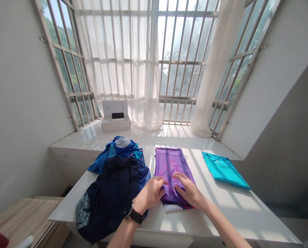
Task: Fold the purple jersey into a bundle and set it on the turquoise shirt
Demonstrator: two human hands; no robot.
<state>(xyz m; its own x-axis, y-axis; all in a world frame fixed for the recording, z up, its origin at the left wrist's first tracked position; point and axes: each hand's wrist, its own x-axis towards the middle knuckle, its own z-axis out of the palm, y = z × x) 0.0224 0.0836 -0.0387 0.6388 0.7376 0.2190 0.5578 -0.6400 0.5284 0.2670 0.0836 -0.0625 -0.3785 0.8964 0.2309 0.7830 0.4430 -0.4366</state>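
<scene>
Left hand: grip loosely open, fingertips touching the folded purple garment
Right hand: grip half open, fingers on the same fabric

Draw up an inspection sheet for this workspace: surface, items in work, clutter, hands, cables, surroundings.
Surface: white table, striped with sunlight and shadow.
Items in work: purple cloth folded flat; teal cloth folded, to its right; clothes heaped to its left, overhanging the front edge.
Clutter: white box on the ledge, black item on it.
Hands: left and right at the purple cloth, fingers curved.
Cables: nothing seen.
Surroundings: barred window, sheer curtains.
</scene>
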